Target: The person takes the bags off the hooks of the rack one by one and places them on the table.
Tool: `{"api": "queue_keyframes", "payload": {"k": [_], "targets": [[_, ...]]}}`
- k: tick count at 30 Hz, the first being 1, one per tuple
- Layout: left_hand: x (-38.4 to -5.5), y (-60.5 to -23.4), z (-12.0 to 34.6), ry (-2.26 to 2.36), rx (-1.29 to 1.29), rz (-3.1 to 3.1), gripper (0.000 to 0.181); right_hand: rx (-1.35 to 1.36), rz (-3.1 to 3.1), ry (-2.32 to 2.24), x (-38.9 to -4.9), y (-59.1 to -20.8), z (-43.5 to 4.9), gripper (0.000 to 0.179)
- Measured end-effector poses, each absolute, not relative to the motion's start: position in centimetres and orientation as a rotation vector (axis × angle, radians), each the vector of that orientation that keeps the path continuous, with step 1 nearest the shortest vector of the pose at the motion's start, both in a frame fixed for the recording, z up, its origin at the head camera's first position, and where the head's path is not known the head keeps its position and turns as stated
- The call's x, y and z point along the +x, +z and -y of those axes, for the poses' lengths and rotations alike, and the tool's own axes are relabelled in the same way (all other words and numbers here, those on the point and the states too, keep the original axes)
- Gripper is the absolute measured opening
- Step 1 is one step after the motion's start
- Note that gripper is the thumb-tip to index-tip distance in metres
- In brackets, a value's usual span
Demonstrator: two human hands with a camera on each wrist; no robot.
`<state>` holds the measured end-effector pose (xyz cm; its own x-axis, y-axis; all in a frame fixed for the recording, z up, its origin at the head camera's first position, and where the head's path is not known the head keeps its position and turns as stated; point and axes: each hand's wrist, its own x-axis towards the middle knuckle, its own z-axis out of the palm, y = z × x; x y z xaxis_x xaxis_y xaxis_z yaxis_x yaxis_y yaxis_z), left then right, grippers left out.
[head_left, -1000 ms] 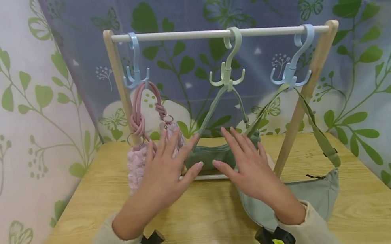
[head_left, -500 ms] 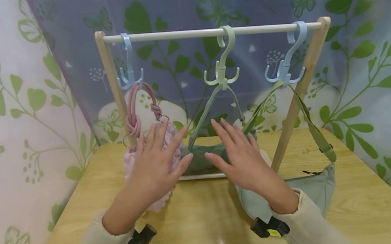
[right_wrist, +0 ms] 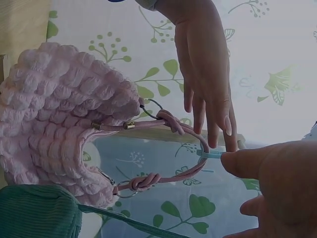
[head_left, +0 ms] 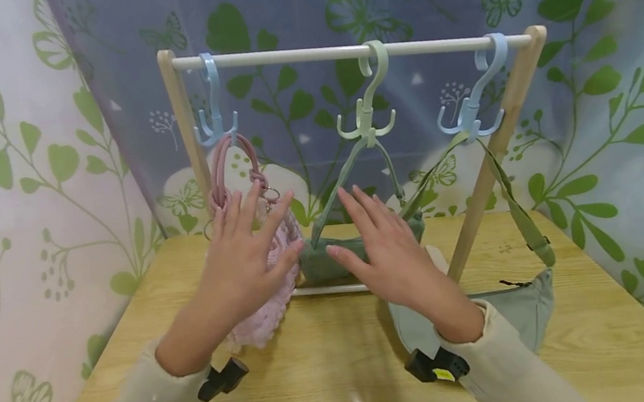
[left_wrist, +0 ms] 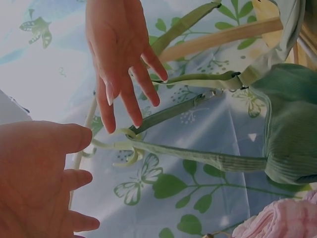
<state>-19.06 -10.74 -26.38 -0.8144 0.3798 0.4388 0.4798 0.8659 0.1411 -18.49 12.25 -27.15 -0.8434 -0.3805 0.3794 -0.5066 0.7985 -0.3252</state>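
My left hand hovers with spread fingers in front of a pink puffy handbag, covering part of it in the head view. The bag's knotted rope handle hangs from a blue hook. My right hand, also spread, is in front of a dark green corduroy bag, whose strap hangs from a pale green hook. Behind the right forearm is a grey-green shoulder bag, its strap on another blue hook. Neither hand holds anything; the thumbs are apart.
A rack with wooden legs and a white top rail stands on the wooden table. A lower white bar runs near the tabletop. Leaf-printed curtains enclose the back and sides.
Both hands have moved slightly upward and left in the head view, and the gap between them has widened a little. The head view has shifted slightly. The bags stay hanging.
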Motion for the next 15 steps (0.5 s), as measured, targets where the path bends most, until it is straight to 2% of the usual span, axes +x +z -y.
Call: {"api": "queue_keyframes", "payload": {"k": [15], "targets": [[-19.8,-25.0,12.2,-0.344,-0.595,2.59,0.065,0.728,2.679,0.674,-18.8,-26.3,-11.3,0.079]]}}
